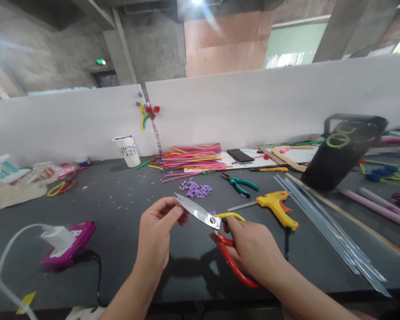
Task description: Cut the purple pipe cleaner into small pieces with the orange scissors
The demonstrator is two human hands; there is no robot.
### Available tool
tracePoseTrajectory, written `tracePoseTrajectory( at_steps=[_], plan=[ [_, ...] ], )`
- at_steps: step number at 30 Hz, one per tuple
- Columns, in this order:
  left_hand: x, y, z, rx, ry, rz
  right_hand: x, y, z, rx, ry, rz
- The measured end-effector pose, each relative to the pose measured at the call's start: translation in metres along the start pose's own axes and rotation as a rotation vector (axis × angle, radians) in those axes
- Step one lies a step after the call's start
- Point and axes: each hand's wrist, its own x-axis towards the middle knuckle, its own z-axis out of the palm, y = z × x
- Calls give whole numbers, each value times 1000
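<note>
Right hand (253, 244) has fingers curled round scissors (195, 211), shiny metal blades, smooth red and yellow handles, over the dark tabletop (120, 240). Left hand (156, 226) pinched narrow at the blade tip, can't tell on what. Stubby purple snippets (196, 190) piled just beyond. White cup (127, 152) has chunky blue lettering, black bottle (340, 155) a green ring logo; can't read either.

There are two hands (156, 222) (251, 244), one glue gun (276, 206), one cup (126, 151).
</note>
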Motion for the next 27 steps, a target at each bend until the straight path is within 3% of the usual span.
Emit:
tracePoseTrajectory(
  at_steps=[16, 22, 27],
  plan=[
    [5, 0, -6, 61, -13, 18, 1, -1, -2, 22, 17, 48],
    [5, -2, -5, 68, -51, -15, 4, -2, -5, 255, -22, 150],
    [2, -5, 1, 119, -191, -84, 10, -6, -8, 584, -57, 231]
  ],
)
